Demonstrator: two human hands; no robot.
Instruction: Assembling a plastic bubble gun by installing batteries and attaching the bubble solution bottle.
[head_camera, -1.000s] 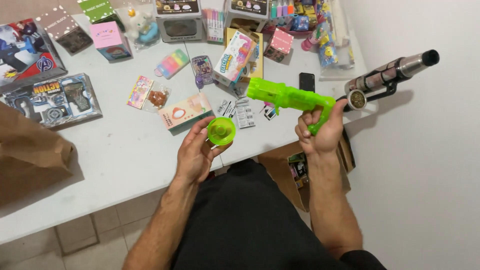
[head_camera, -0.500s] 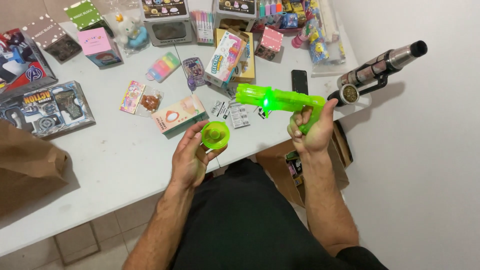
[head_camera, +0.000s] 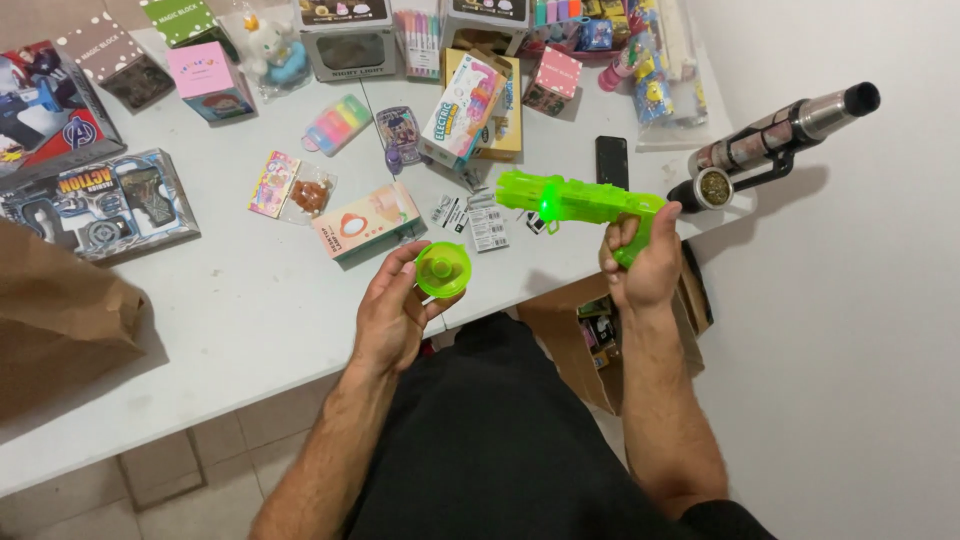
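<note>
My right hand (head_camera: 640, 265) grips the handle of a bright green toy gun (head_camera: 575, 200), held level above the white table's (head_camera: 200, 300) front edge with its barrel pointing left; a small green light glows on its side. My left hand (head_camera: 395, 310) holds a round green disc-shaped toy part (head_camera: 442, 268) between thumb and fingers, just left of and below the gun's muzzle. The two pieces are apart.
Several boxed toys, cards and small packets crowd the table's far half. A black phone (head_camera: 611, 160) lies near the right edge. A brown paper bag (head_camera: 55, 320) sits at left. A dark tube-shaped device (head_camera: 775, 140) juts past the table's right corner. An open cardboard box (head_camera: 585, 330) stands below.
The green gun has tipped more level and its side light now glows. Both hands have stayed close together over the table's front edge, the disc still in my left hand.
</note>
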